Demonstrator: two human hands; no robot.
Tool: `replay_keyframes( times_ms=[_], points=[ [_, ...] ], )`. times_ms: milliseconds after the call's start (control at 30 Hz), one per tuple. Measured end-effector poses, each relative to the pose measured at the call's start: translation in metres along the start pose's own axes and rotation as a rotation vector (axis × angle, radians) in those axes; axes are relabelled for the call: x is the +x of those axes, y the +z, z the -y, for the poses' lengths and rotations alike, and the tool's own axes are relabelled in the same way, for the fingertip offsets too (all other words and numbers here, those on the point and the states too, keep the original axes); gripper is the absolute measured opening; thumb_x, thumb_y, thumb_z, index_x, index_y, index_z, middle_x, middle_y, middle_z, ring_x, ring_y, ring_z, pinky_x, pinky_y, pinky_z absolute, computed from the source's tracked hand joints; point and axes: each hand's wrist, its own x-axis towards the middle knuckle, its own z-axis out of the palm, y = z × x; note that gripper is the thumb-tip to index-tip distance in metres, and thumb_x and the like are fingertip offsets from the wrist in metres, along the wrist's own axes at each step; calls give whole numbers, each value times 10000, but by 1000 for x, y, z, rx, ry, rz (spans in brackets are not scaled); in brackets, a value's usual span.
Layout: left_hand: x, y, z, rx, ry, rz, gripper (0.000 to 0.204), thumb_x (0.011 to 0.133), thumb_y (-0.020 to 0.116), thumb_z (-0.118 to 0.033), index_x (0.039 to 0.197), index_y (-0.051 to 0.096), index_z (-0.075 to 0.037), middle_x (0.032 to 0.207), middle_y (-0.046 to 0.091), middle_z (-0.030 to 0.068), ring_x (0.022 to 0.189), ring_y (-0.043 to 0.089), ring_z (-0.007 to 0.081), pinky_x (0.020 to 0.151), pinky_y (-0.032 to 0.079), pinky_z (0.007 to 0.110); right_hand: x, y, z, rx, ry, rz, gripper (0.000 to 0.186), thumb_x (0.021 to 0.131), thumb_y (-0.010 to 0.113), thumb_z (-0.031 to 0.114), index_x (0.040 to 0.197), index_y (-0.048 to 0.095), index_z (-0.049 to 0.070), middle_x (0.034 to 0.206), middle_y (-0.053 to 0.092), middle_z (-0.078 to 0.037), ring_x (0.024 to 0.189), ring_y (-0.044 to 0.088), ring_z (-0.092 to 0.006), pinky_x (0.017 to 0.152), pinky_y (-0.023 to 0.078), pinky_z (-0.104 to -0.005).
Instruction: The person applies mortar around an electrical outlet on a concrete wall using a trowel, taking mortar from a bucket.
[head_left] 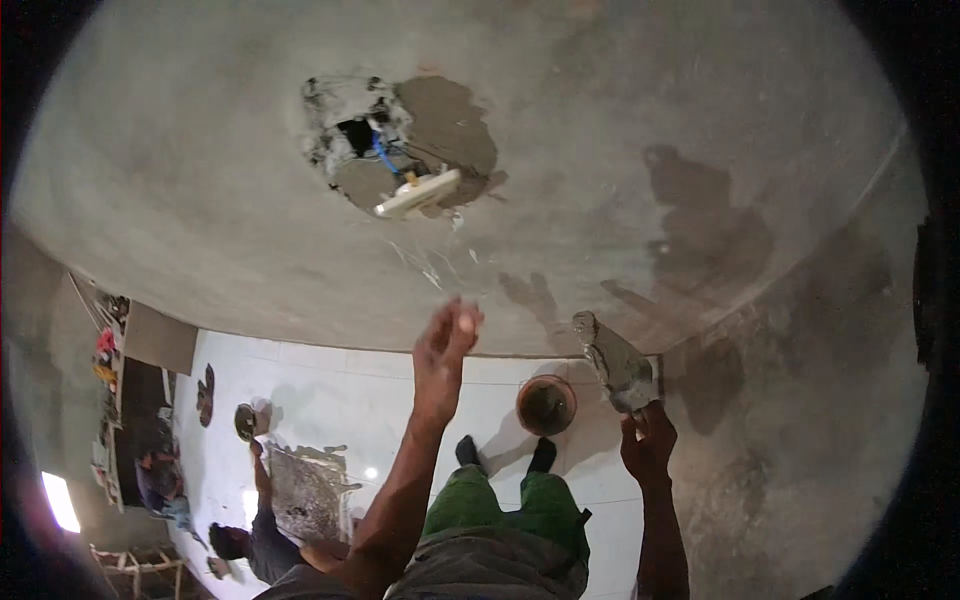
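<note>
My right hand (650, 440) grips a trowel (620, 368) whose flat blade is coated in wet grey mortar, held up near the wall at the right. My left hand (447, 340) is raised in front of the wall, below the patched area. Its fingers look bent but are smeared by motion, and I cannot make out anything in them. Above it, a white electrical faceplate (420, 193) hangs tilted from a blue wire (384, 152) at a rough hole (355, 136) in the wall. Darker, fresh mortar (447, 125) surrounds part of the hole.
A round bucket (547, 404) with grey contents stands on the white floor (390, 395) by my feet. At the left, another person (265, 550) reaches toward a small round container (246, 422) beside a spread of mortar (308, 490). Cluttered shelves (115, 420) line the far left.
</note>
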Motion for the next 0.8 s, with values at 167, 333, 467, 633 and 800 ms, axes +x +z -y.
replay_keyframes(
  times_ms=[167, 333, 467, 633, 800],
  points=[
    [40, 40, -79, -305, 182, -50, 1059, 962, 648, -619, 1548, 220, 153, 1567, 388, 304, 1489, 384, 362, 1210, 337, 443, 34, -14, 6, -42, -172, -71, 161, 937, 707, 160, 949, 617, 26, 877, 654, -163, 800, 702, -331, 700, 550, -402],
    [58, 42, -104, -448, 200, -185, 903, 941, 708, -587, 1451, 413, 97, 1324, 560, 181, 1293, 545, 275, 1109, 424, 401, 68, -21, 37, -44, -79, -26, 230, 936, 725, 215, 988, 608, 25, 856, 662, -163, 776, 697, -336, 694, 546, -413],
    [59, 24, -111, -473, 212, -215, 772, 927, 741, -558, 1351, 519, 47, 1157, 598, 123, 1118, 610, 218, 1010, 473, 364, 106, -23, 77, -84, -143, 22, 234, 929, 737, 213, 1002, 609, 31, 833, 664, -150, 724, 687, -324, 674, 545, -408],
    [47, -17, -145, -452, 180, -294, 598, 929, 748, -529, 1157, 629, 11, 936, 651, 62, 876, 649, 143, 834, 523, 298, 157, -11, 113, 22, -412, -4, 216, 945, 738, 193, 975, 606, 25, 741, 564, -90, 660, 544, -176, 637, 477, -330],
    [53, -57, -164, -351, 104, -329, 711, 896, 763, -573, 1144, 587, 69, 841, 648, 78, 780, 656, 154, 769, 537, 284, 203, -8, 153, -133, -579, 6, 260, 934, 745, 227, 1051, 660, 11, 865, 693, -171, 745, 703, -348, 697, 562, -431]
  ],
)
